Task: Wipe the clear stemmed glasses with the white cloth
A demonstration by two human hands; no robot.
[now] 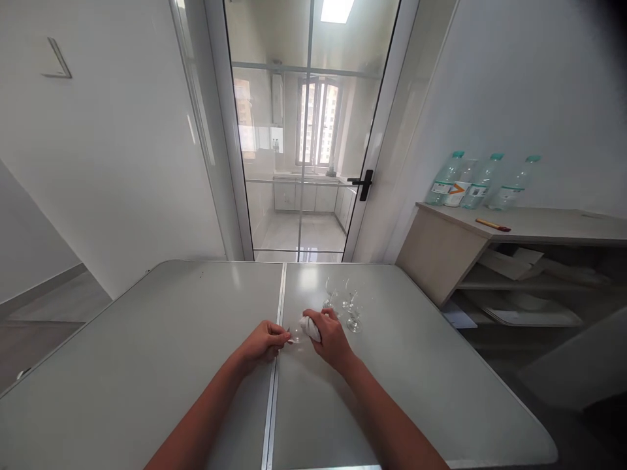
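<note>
My left hand [267, 341] is closed on the foot of a small clear stemmed glass [295, 335] held on its side just above the grey table [147, 365]. My right hand [332, 337] is closed on a white cloth [310, 327], which is pressed against the bowl of that glass. Three more small stemmed glasses [345, 305] stand upright on the table just beyond my right hand. Both forearms reach in from the near edge.
A seam runs down the middle of the table. A glass door with a black handle [364, 184] stands behind it. At the right a wooden shelf unit [514, 261] carries three water bottles [482, 181] and a pencil [492, 225].
</note>
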